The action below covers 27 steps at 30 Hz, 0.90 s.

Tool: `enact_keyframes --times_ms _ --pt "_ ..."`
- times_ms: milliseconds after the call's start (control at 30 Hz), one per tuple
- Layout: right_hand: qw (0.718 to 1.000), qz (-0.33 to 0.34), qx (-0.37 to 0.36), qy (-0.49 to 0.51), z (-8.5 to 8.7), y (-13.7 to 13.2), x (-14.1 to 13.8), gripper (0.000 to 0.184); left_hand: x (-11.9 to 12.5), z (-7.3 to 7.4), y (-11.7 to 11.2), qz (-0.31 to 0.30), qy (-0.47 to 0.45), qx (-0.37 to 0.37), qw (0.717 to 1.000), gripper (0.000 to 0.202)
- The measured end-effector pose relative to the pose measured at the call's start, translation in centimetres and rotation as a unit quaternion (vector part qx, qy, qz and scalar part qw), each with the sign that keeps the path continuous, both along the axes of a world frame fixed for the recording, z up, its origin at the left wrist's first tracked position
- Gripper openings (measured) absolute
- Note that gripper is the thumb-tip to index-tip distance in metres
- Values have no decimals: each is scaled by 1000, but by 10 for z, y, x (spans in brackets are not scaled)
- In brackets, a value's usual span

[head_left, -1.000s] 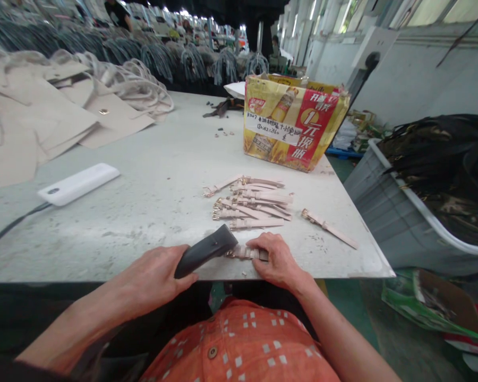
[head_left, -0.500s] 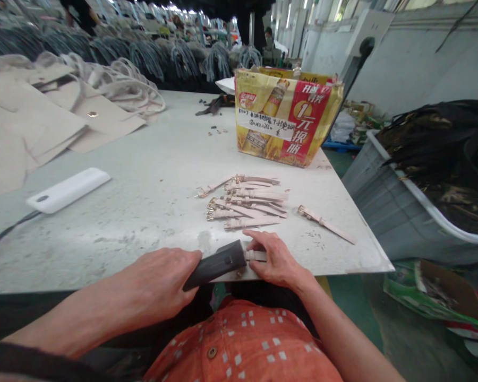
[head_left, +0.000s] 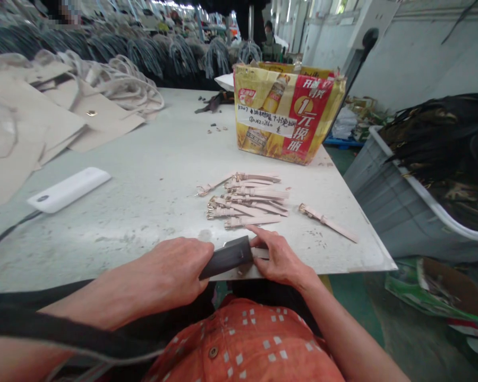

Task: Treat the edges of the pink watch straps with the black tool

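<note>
Facing a white worktable, the person has pale pink buckled watch straps piled ahead. At the table's edge, the left hand wraps a dark grey tool while the right hand, fingers spread, presses one strap flat.

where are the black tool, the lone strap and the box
black tool [head_left: 226, 258], head view, mid-body
lone strap [head_left: 325, 222], head view, mid-length
box [head_left: 287, 114], head view, front face
</note>
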State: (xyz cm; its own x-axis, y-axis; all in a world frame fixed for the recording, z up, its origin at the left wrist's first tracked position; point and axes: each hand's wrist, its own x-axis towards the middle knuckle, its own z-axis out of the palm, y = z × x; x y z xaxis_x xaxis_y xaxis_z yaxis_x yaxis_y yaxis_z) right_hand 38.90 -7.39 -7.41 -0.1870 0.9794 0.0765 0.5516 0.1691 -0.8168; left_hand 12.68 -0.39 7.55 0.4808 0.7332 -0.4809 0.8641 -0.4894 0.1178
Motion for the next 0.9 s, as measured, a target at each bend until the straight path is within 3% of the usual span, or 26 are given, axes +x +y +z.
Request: enact_keyframes --times_ms 100,267,400,533,700,800,900 --pt "1000 6 14 4 -4 0 1 88 -9 -1 -2 -38 77 -16 996 23" --pt "999 9 28 15 -9 -1 1 86 -12 2 -4 -55 91 -9 994 26" --pt "999 2 32 19 -8 -1 2 87 0 4 -3 -48 92 0 995 27" --pt "999 0 36 11 -10 -3 4 83 -3 -4 0 -24 65 -12 998 26" --pt "997 -28 70 -35 -16 -11 -1 59 -21 -20 5 32 9 -42 999 22" --pt "994 -46 76 -60 -17 -14 -5 41 -30 -25 0 33 3 -28 999 17" --pt "995 -57 63 -46 -16 -13 -6 39 -38 -26 -11 32 14 -8 999 19"
